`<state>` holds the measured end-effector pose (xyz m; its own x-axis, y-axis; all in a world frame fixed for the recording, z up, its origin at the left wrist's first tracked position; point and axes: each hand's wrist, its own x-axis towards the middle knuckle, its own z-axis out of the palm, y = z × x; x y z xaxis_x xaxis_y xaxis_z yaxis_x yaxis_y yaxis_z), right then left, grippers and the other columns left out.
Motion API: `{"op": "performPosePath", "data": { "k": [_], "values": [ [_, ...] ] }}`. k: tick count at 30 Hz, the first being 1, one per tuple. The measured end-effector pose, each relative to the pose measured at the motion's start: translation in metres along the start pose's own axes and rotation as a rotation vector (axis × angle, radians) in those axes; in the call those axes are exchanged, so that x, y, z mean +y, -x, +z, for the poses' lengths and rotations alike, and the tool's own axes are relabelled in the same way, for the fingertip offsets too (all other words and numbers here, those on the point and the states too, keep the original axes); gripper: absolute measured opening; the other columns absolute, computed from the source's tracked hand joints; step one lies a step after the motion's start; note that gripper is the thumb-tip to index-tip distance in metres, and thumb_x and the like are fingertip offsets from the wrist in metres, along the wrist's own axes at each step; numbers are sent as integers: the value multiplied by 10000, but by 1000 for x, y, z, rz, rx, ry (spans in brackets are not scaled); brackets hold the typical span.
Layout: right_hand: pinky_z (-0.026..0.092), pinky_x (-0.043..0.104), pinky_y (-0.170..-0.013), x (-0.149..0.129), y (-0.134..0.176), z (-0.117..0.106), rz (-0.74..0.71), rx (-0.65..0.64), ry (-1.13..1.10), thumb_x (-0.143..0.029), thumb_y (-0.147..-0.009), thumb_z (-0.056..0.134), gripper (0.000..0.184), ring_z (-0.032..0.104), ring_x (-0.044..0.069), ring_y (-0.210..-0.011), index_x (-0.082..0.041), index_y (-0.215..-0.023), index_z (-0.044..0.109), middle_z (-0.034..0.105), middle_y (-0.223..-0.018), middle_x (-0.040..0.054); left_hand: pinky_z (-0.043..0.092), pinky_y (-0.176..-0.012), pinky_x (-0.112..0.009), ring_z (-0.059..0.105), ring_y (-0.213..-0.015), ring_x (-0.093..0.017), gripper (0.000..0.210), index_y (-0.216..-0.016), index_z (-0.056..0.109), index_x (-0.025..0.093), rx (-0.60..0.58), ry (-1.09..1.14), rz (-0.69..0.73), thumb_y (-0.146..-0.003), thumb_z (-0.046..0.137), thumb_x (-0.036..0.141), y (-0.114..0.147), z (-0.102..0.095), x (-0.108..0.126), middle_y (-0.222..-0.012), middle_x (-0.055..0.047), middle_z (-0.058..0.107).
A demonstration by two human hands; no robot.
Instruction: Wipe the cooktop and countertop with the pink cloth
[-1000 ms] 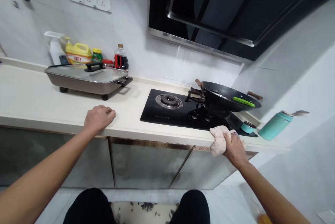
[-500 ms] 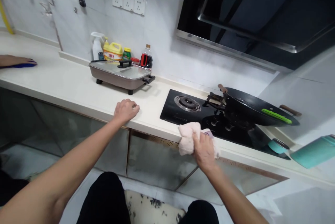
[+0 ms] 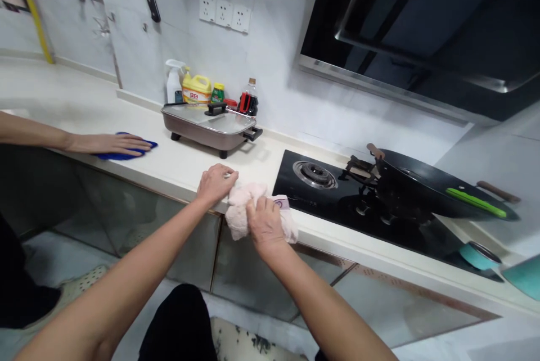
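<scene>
My right hand (image 3: 265,220) presses a pale pink cloth (image 3: 238,220) against the front edge of the white countertop (image 3: 158,172), fingers closed over it. Part of the cloth hangs over the edge. Close to its left side, my left hand (image 3: 216,182) rests on the counter with the fingers curled in; what lies inside them, if anything, is too small to make out. To the right of the cloth is the black gas hob (image 3: 291,181).
Another person's hand (image 3: 109,143) lies flat on a blue cloth (image 3: 120,156) at left. Behind stand an electric pan (image 3: 202,127) with a glass lid and several bottles (image 3: 198,88). A wok (image 3: 422,181) sits on the hob, near a turquoise container (image 3: 478,255). The range hood (image 3: 413,18) hangs above.
My right hand has slid the pink cloth left along the counter edge, up beside my left hand. The other person's hand and blue cloth have moved right. The view has shifted left.
</scene>
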<state>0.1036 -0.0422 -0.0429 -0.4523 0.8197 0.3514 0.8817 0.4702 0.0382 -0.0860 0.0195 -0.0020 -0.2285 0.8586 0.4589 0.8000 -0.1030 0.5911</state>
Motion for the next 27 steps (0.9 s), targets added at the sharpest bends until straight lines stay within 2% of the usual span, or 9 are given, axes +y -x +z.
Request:
{"op": "performPosePath", "data": {
  "k": [5,8,11,13,15,17,19,22,27],
  "values": [
    [459,508,-882,-41,-37,-8,-83,-76,21,-177,-1018,446,388,550,322,-1091,-183,-1396,532,608,-1277,198,502,-1052,-370,669,-1102,-235,293,-927,751,209,115,168,117,-910,502,363,4,-11,-9,-1079,-83,746],
    [471,525,-916,-47,-50,-14,-132,-85,8,-271,-896,693,588,534,351,-1147,-168,-1444,505,574,-1350,213,478,-1093,-434,639,-1179,-261,294,-1006,755,223,221,127,286,-926,501,348,29,-18,-5,-1156,-104,722],
    [451,550,-1000,-38,-54,-24,-162,-82,-99,-337,-809,783,776,502,368,-1236,-185,-1500,464,524,-1445,212,424,-1142,-498,578,-1306,-292,377,-1224,735,253,161,31,403,-966,499,395,65,-18,1,-1319,-122,682],
    [426,553,-1052,-22,-53,-31,-225,-156,-210,-375,-743,840,900,497,363,-1275,-215,-1534,440,516,-1469,189,392,-1156,-549,555,-1348,-311,461,-1384,666,288,70,-53,356,-987,482,434,86,-14,2,-1402,-122,656],
    [402,546,-1098,3,-46,-38,-327,-240,-333,-412,-684,884,998,493,352,-1317,-261,-1560,429,506,-1497,159,355,-1166,-605,519,-1398,-340,546,-1503,570,351,-33,-142,292,-981,504,499,99,-9,1,-1488,-105,616],
    [370,512,-1151,37,-33,-42,-380,-210,-441,-411,-777,815,853,453,325,-1406,-307,-1550,467,449,-1578,131,307,-1171,-673,441,-1468,-403,692,-1565,491,400,-131,-233,254,-911,601,599,105,-6,0,-1574,-103,549],
    [349,511,-1177,81,-14,-44,-241,-62,-448,-386,-862,724,629,409,321,-1465,-310,-1468,571,415,-1619,118,246,-1171,-736,339,-1519,-486,908,-1584,469,402,-197,-321,251,-763,744,675,107,-3,4,-1633,-138,474],
    [384,536,-1149,157,22,-40,-10,114,-333,-397,-957,577,396,478,318,-1420,-295,-1326,675,529,-1530,116,183,-1184,-764,280,-1526,-553,1074,-1572,500,366,-210,-416,265,-601,883,619,105,4,14,-1647,-196,428],
    [475,502,-1047,250,80,-13,168,193,-102,-503,-997,447,406,606,320,-1272,-283,-1193,726,658,-1344,123,237,-1175,-745,368,-1469,-552,1127,-1553,513,336,-216,-457,337,-528,957,486,97,24,33,-1596,-227,466]
  ]
}}
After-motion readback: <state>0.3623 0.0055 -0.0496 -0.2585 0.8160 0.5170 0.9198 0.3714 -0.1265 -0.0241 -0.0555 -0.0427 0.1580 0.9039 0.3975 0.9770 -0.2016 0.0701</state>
